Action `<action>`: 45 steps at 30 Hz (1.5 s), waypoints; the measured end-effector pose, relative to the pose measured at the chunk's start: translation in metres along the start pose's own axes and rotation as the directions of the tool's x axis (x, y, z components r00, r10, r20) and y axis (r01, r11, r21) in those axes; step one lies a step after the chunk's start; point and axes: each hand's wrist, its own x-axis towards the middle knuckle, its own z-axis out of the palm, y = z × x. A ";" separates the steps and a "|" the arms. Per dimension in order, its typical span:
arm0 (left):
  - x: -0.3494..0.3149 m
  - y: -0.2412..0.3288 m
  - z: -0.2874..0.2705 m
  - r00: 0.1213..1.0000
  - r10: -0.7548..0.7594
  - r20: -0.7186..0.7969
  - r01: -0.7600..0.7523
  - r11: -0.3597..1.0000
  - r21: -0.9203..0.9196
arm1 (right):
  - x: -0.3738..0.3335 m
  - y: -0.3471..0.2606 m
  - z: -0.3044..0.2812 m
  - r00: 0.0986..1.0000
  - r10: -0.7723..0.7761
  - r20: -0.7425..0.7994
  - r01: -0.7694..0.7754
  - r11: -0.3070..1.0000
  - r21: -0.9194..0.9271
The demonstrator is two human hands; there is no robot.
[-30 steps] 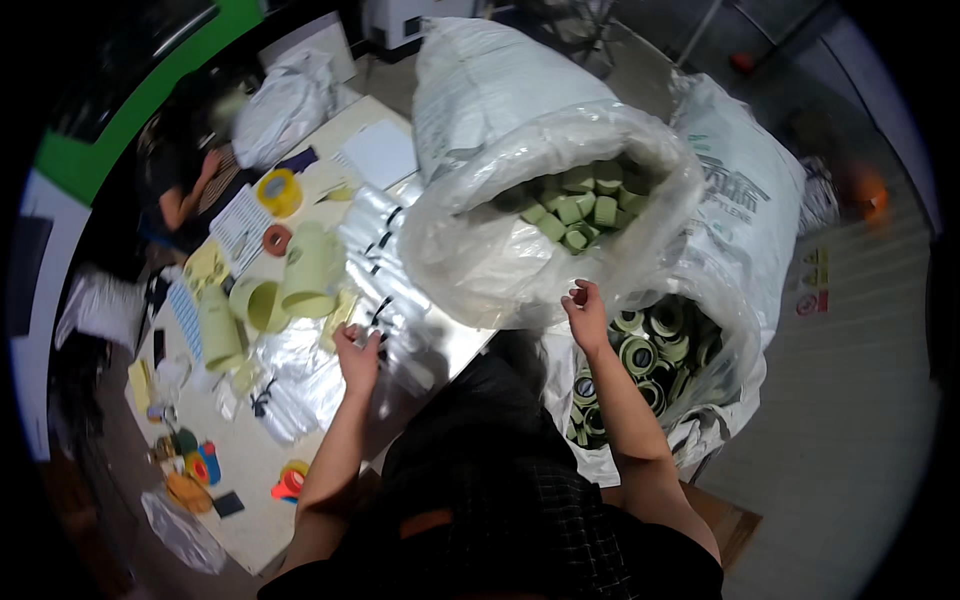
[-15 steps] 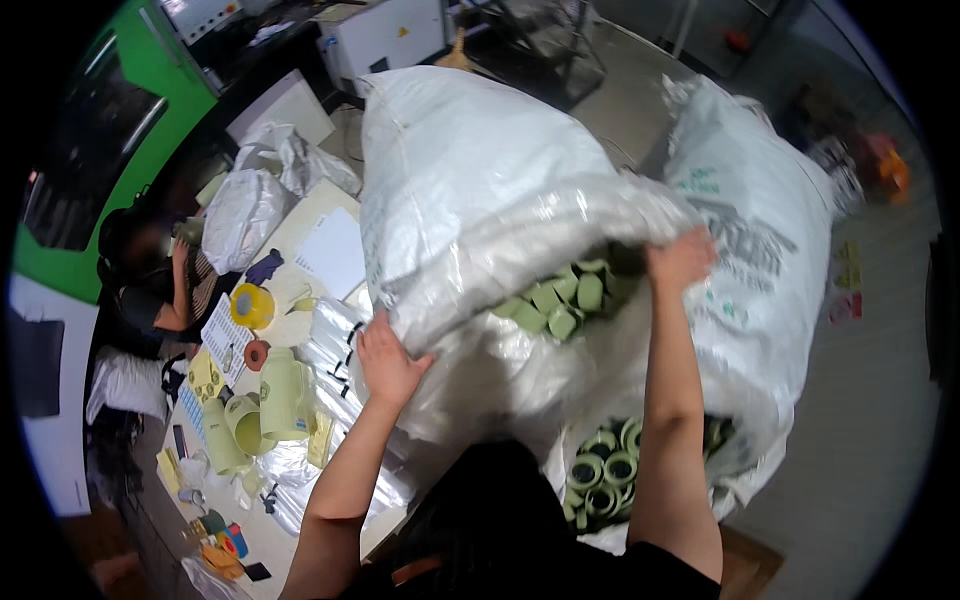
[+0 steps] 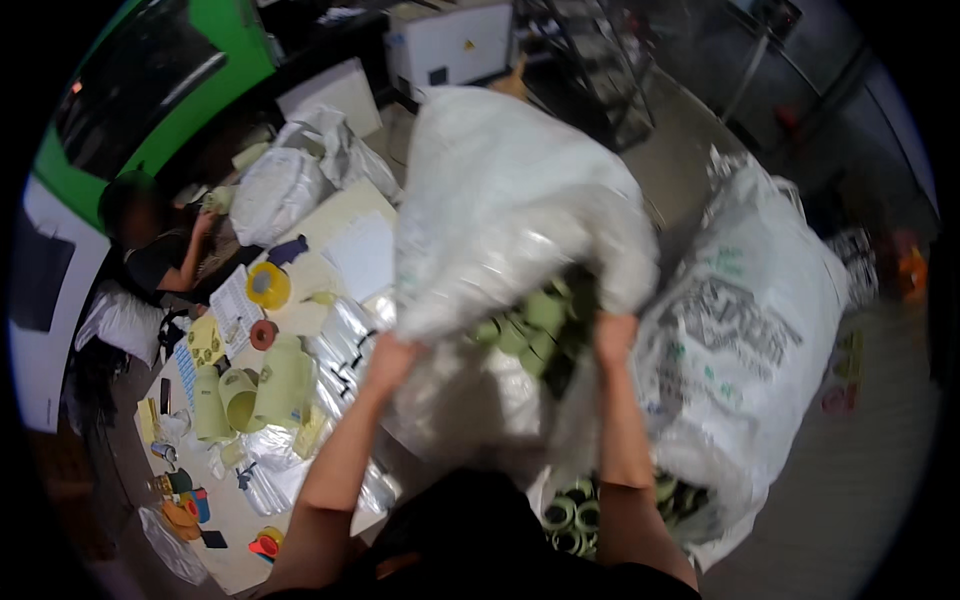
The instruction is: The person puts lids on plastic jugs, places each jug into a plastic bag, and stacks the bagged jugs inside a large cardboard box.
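Note:
A big white sack [image 3: 515, 160] stands in front of me with its mouth toward me, and pale green plastic parts [image 3: 540, 320] show inside. At the left of the mouth, my left hand [image 3: 390, 362] is closed on the sack's edge, fingers partly hidden and blurred. My right hand [image 3: 614, 342] grips the edge on the other side, its fingertips hidden by the folded material. Below my right forearm, green ring-shaped parts with dark centres [image 3: 572, 515] lie in the opening of a second white sack [image 3: 745, 330] with printing on it.
On the left, a table [image 3: 235, 560] carries green bottle-shaped pieces [image 3: 280, 385], yellow tape [image 3: 267, 286], a brown roll [image 3: 263, 335], clear plastic bags [image 3: 345, 350] and papers [image 3: 360, 255]. A co-worker [image 3: 165, 250] sits beyond it. A white cabinet [image 3: 450, 50] stands at the back.
My hands have come closer together, the right one moving inward with the edge of the sack. The sack's mouth has narrowed and its upper folds have bunched. The whole view has shifted slightly.

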 end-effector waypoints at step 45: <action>-0.174 -0.058 -0.020 0.846 -0.044 -0.532 0.058 0.998 0.011 | -0.309 0.005 0.085 0.714 -0.360 0.600 0.367 0.923 0.117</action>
